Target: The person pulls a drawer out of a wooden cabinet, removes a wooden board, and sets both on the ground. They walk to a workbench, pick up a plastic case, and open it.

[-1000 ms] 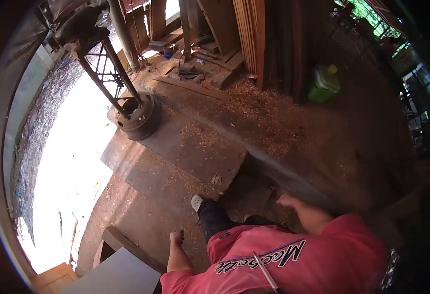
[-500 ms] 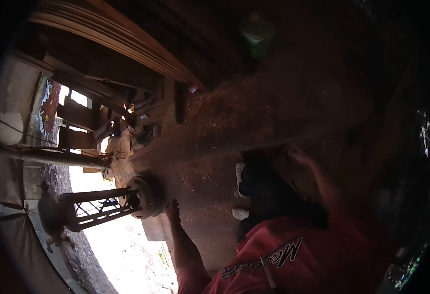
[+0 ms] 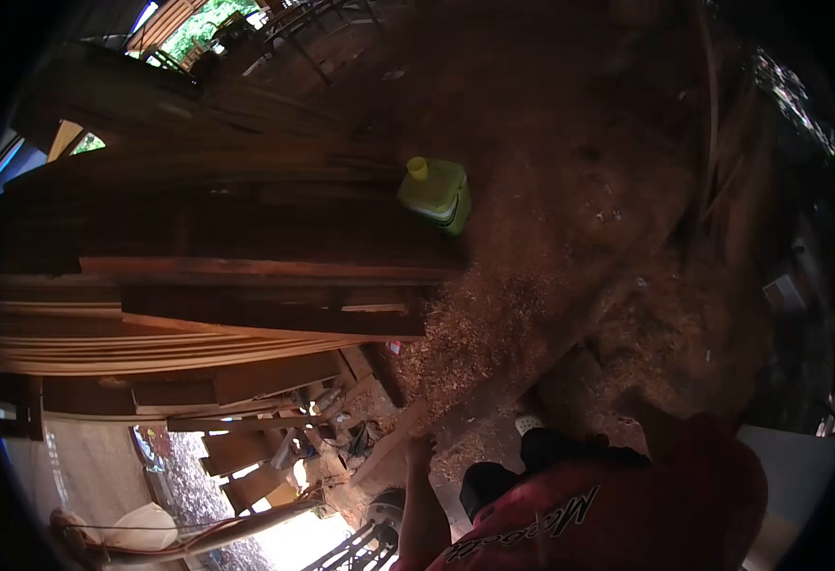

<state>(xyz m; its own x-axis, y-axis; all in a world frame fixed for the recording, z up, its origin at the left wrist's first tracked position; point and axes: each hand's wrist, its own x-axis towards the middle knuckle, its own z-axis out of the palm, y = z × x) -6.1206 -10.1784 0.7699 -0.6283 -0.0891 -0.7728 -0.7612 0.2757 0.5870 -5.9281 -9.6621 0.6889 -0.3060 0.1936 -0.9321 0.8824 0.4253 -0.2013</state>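
My left hand (image 3: 419,447) hangs low in front of me, its small fingers apart. In this view it overlaps the edge of a long board (image 3: 494,395) that runs diagonally across the floor. Beyond its wrist is a round-based stand (image 3: 386,507) with lattice sides, partly cut off by the lower edge. My right hand (image 3: 635,409) is a dark shape in shadow by the right side of my body. Its fingers are smeared, and I cannot tell whether it holds anything.
Stacked planks (image 3: 198,347) fill the left side. A green jug with a yellow cap (image 3: 437,195) stands at their ends. Wood shavings (image 3: 484,328) cover the floor ahead. A light-soled shoe (image 3: 529,423) shows below me. A pole (image 3: 237,528) crosses the lower left.
My view has swung toward the planks and the green jug. The lattice stand has slid to the lower edge. My left hand has gone from beside its round base to over the board.
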